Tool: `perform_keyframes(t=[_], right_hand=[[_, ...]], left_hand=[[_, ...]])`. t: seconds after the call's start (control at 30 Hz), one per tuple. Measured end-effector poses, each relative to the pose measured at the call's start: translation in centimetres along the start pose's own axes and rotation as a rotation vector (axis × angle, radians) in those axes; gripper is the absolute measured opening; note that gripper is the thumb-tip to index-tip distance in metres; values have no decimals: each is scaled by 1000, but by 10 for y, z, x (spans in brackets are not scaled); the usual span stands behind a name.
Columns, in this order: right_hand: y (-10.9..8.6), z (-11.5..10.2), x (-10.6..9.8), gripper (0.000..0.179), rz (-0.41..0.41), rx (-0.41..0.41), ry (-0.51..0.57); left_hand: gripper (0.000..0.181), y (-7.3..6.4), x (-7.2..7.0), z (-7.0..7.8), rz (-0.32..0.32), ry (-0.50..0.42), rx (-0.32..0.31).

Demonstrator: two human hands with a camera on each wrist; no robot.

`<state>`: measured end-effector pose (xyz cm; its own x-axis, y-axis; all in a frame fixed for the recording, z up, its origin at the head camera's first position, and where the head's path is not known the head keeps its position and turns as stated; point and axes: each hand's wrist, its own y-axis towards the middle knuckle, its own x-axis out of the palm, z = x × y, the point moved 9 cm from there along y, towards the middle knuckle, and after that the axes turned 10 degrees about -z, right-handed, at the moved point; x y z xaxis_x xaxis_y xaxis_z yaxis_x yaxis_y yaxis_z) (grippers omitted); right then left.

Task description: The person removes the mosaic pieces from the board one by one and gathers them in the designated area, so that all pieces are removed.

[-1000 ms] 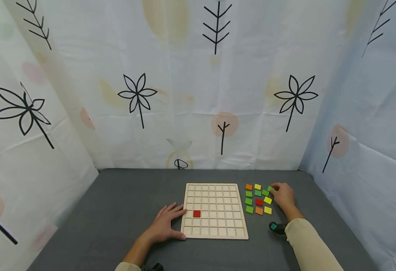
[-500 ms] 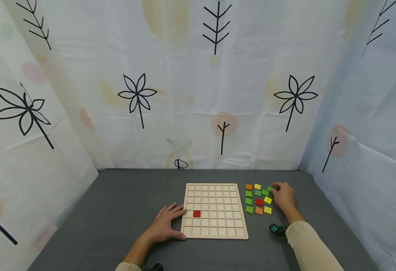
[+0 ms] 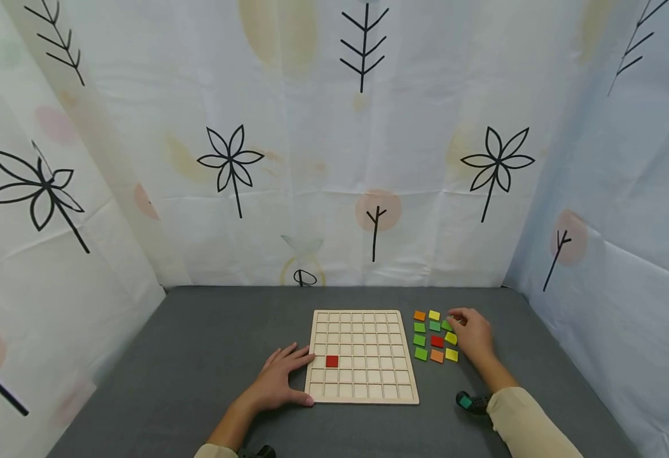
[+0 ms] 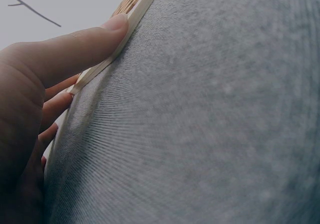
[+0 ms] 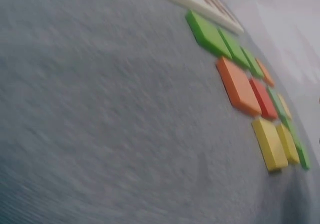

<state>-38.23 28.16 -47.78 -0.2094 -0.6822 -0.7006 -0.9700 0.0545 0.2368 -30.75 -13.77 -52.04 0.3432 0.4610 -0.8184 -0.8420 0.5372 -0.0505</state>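
A light wooden grid board (image 3: 363, 388) lies on the grey table with one red tile (image 3: 332, 361) in a compartment. My left hand (image 3: 277, 380) rests at its left side, fingers spread. In the left wrist view, the thumb (image 4: 100, 39) touches the board edge (image 4: 137, 17). My right hand (image 3: 473, 332) hovers at the far right of the loose tiles, its fingertips close to a green tile (image 3: 446, 325). It covers another green tile in the head view, which the right wrist view shows lying on the table. I see nothing held between the right fingers.
Right of the board lie several loose tiles, among them orange (image 3: 437, 356), red (image 3: 437, 341), yellow (image 3: 451, 355) and green (image 3: 421, 353). A patterned white cloth (image 3: 334, 222) hangs behind and beside the grey table (image 3: 214, 331).
My right hand has shifted slightly left and now covers the far-right green tile it was touching. The left hand and the board have stayed put.
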Motion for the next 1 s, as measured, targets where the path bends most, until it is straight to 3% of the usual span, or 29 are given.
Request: perform_keyframes(t=[0.27, 0.53, 0.77, 1.0], right_hand=[[-10, -20, 12, 19, -27, -1, 79], [-19, -39, 34, 19, -111, -1, 188], [-28, -64, 46, 17, -163, -94, 201], [-36, -77, 67, 15, -206, -145, 184]], left_hand=[[92, -1, 0, 1, 2, -5, 5], [92, 0, 1, 0, 5, 1, 2], [93, 0, 2, -2, 3, -2, -5], [93, 0, 2, -2, 0, 1, -5]])
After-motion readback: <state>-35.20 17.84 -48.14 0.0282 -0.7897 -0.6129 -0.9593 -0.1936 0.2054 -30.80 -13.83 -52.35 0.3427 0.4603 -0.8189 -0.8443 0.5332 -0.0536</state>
